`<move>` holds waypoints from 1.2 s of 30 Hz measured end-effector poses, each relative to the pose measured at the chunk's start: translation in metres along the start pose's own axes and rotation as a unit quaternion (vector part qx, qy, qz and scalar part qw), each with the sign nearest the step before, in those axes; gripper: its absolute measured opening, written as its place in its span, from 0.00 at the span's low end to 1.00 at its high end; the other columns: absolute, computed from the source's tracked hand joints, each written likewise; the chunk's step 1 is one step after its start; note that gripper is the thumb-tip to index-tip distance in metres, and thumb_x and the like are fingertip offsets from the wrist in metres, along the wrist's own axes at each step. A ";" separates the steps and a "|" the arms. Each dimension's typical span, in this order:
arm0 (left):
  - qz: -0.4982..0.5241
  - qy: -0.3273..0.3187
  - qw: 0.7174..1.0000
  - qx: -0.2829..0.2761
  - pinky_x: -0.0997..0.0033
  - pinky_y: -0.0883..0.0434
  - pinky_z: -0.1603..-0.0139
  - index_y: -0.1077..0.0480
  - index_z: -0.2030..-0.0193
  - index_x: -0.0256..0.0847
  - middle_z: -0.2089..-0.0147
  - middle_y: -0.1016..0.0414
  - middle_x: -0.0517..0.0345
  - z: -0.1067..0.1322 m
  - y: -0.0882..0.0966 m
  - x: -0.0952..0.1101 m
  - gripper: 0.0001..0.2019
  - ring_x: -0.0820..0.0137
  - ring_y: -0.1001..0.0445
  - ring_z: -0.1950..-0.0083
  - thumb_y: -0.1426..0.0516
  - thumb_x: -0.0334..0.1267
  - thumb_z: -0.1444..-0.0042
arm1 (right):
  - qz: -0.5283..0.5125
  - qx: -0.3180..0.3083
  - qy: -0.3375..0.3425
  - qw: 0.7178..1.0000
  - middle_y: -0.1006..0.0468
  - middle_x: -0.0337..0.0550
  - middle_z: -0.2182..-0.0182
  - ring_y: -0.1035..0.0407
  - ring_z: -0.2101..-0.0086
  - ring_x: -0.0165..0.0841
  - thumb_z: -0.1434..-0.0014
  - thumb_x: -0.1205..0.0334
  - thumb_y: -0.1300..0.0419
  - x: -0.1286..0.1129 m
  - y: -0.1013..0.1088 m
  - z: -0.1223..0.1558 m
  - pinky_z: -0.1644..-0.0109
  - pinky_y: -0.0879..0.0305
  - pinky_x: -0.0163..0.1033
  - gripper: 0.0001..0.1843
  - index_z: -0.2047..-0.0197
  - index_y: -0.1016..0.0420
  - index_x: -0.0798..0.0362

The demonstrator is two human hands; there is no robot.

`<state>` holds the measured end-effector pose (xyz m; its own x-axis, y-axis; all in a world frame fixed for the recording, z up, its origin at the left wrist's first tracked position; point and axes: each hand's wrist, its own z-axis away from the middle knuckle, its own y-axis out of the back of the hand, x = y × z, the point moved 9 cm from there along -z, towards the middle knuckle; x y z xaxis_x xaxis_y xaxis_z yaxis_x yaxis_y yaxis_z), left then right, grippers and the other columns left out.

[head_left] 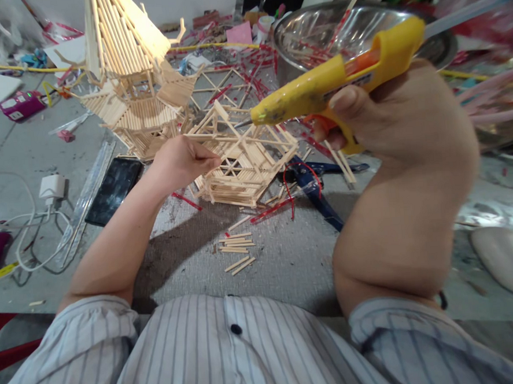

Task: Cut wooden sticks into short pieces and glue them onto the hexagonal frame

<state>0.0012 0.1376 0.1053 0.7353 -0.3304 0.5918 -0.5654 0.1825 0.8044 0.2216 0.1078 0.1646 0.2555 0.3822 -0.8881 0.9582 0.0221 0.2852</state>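
My right hand (390,108) is wrapped round a yellow hot glue gun (302,88), fingers at its orange trigger. The gun's metal nozzle points left, just over the top of a six-sided model of thin wooden sticks (255,166). My left hand (189,161) is closed in a pinch at the model's left side. What lies between its fingertips is too small to make out. Behind that hand stands a taller wooden stick tower (142,100) with a steep pointed roof and flared eaves. Several short cut sticks (237,245) lie in front of the model.
Blue-handled cutters (310,183) lie right of the model. A black phone (114,190) and a white charger (51,187) with cables lie left. A steel bowl (288,39) stands behind the glue gun. Red plastic strips (266,211) are scattered about. A white mouse-shaped object (504,261) sits far right.
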 end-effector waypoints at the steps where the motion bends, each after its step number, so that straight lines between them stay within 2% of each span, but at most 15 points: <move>1: -0.004 0.000 1.000 -0.001 0.72 0.29 0.59 0.17 0.62 0.37 0.81 0.32 0.64 0.000 0.000 0.001 0.11 0.71 0.31 0.67 0.38 0.40 0.47 | -0.004 0.000 -0.002 1.000 0.32 0.33 0.86 0.42 0.88 0.19 0.59 0.28 0.30 0.000 0.000 0.000 0.88 0.49 0.25 0.34 0.76 0.29 0.54; 4: -0.012 0.000 1.000 -0.009 0.73 0.34 0.64 0.19 0.64 0.36 0.82 0.36 0.65 0.002 0.000 0.003 0.11 0.73 0.34 0.70 0.40 0.40 0.47 | -0.006 -0.001 0.002 1.000 0.33 0.33 0.86 0.42 0.88 0.19 0.59 0.28 0.31 -0.001 -0.001 -0.001 0.89 0.49 0.24 0.34 0.76 0.29 0.53; 6: -0.016 -0.004 1.000 -0.022 0.74 0.39 0.69 0.21 0.70 0.36 0.83 0.43 0.65 0.004 -0.001 0.006 0.11 0.75 0.40 0.73 0.41 0.40 0.46 | -0.013 -0.005 0.006 1.000 0.33 0.32 0.87 0.42 0.88 0.19 0.59 0.28 0.31 -0.002 -0.001 -0.001 0.89 0.49 0.24 0.34 0.76 0.29 0.53; 9: -0.015 -0.020 0.999 -0.042 0.72 0.49 0.74 0.36 0.83 0.38 0.83 0.54 0.66 0.007 -0.001 0.012 0.18 0.77 0.50 0.76 0.43 0.40 0.43 | -0.021 -0.001 0.017 1.000 0.33 0.32 0.86 0.43 0.88 0.19 0.56 0.29 0.31 -0.004 0.000 -0.001 0.89 0.49 0.24 0.32 0.75 0.28 0.53; 11: -0.009 -0.032 0.998 -0.050 0.70 0.53 0.74 0.46 0.85 0.40 0.82 0.57 0.66 0.008 -0.001 0.015 0.22 0.77 0.54 0.76 0.45 0.39 0.41 | -0.012 0.004 0.019 1.000 0.32 0.33 0.86 0.42 0.88 0.19 0.55 0.29 0.32 -0.004 0.001 -0.001 0.89 0.49 0.24 0.32 0.76 0.28 0.53; 13: -0.007 -0.037 0.998 -0.053 0.70 0.54 0.74 0.50 0.84 0.42 0.81 0.57 0.66 0.008 -0.002 0.016 0.23 0.77 0.55 0.76 0.45 0.38 0.41 | -0.005 0.001 0.020 1.000 0.32 0.34 0.86 0.42 0.88 0.18 0.55 0.29 0.32 -0.003 0.001 -0.001 0.89 0.49 0.24 0.33 0.77 0.29 0.54; 20: -0.012 -0.029 0.998 -0.057 0.69 0.54 0.73 0.50 0.83 0.42 0.80 0.56 0.66 0.007 -0.005 0.013 0.22 0.77 0.55 0.75 0.45 0.38 0.42 | 0.002 0.007 0.022 1.000 0.32 0.36 0.86 0.43 0.88 0.19 0.53 0.29 0.32 -0.002 0.001 -0.001 0.89 0.50 0.25 0.33 0.78 0.29 0.54; 25: -0.019 -0.025 0.998 -0.055 0.69 0.53 0.72 0.47 0.82 0.42 0.80 0.57 0.67 0.006 -0.006 0.010 0.21 0.76 0.55 0.75 0.45 0.38 0.41 | -0.004 0.014 0.013 1.000 0.33 0.36 0.87 0.43 0.88 0.20 0.59 0.27 0.31 -0.001 0.002 -0.001 0.89 0.52 0.27 0.35 0.80 0.30 0.54; 28: -0.020 -0.032 0.998 -0.051 0.69 0.53 0.72 0.45 0.82 0.41 0.80 0.57 0.67 0.006 -0.006 0.009 0.20 0.76 0.55 0.74 0.44 0.39 0.41 | -0.005 0.007 0.016 1.000 0.33 0.35 0.86 0.43 0.88 0.20 0.58 0.27 0.31 -0.002 0.002 0.000 0.89 0.52 0.27 0.35 0.80 0.30 0.53; 31: -0.022 -0.034 0.998 -0.048 0.69 0.53 0.72 0.47 0.82 0.41 0.80 0.56 0.66 0.006 -0.006 0.008 0.20 0.76 0.54 0.75 0.45 0.40 0.41 | -0.005 -0.006 0.022 1.000 0.32 0.35 0.85 0.43 0.87 0.20 0.53 0.29 0.32 -0.002 -0.001 0.000 0.88 0.51 0.27 0.33 0.77 0.30 0.53; 36: -0.031 -0.035 0.998 -0.045 0.68 0.52 0.72 0.51 0.83 0.42 0.81 0.55 0.65 0.007 -0.006 0.010 0.23 0.76 0.54 0.75 0.45 0.39 0.41 | -0.011 -0.010 0.031 0.999 0.33 0.35 0.86 0.43 0.87 0.21 0.56 0.28 0.31 -0.003 -0.002 -0.002 0.88 0.52 0.28 0.34 0.78 0.31 0.53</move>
<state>0.0090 0.1272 0.1061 0.7378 -0.4079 0.5379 -0.4812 0.2410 0.8428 0.2185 0.1087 0.1670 0.2259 0.4385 -0.8699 0.9605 0.0490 0.2741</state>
